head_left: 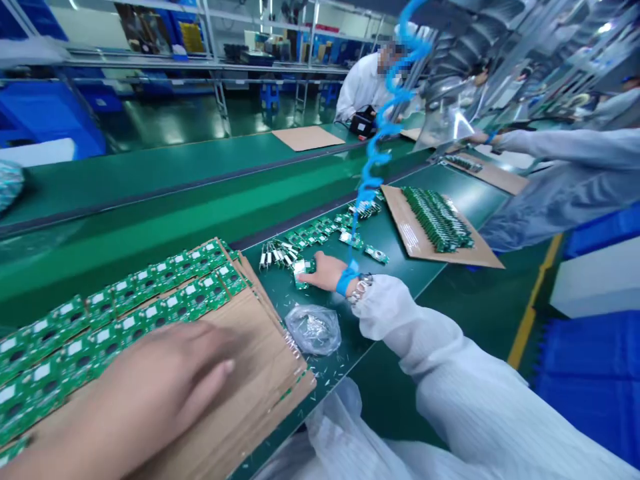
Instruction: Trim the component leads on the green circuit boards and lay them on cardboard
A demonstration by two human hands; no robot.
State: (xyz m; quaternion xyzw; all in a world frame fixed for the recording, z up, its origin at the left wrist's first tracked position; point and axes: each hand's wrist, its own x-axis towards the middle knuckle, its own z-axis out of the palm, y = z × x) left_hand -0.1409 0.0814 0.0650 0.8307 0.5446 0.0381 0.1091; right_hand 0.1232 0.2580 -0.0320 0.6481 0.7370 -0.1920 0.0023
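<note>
My right hand [327, 272], in a white sleeve with a blue wrist strap, has its thumb and fingers closed on a small green circuit board [300, 275] with a white part. Beside it lie several small boards with white parts and wire leads [276, 255]. Below is a clear plastic bag [314, 329] with small metal pieces inside. My left hand [173, 380], slightly blurred, hovers above or rests on a cardboard sheet [250, 353]; I cannot tell which. Its thumb is apart from the fingers and nothing shows in it. Rows of green circuit board panels [165, 310] cover the cardboard's far side.
A coiled blue cord [373, 160] hangs down to the right wrist strap. Farther right, stacked boards [437, 217] stand on another cardboard sheet [407, 233]. Loose clippings lie near the table edge. A co-worker's arm [560, 143] reaches in from the right; another person [363, 87] sits across.
</note>
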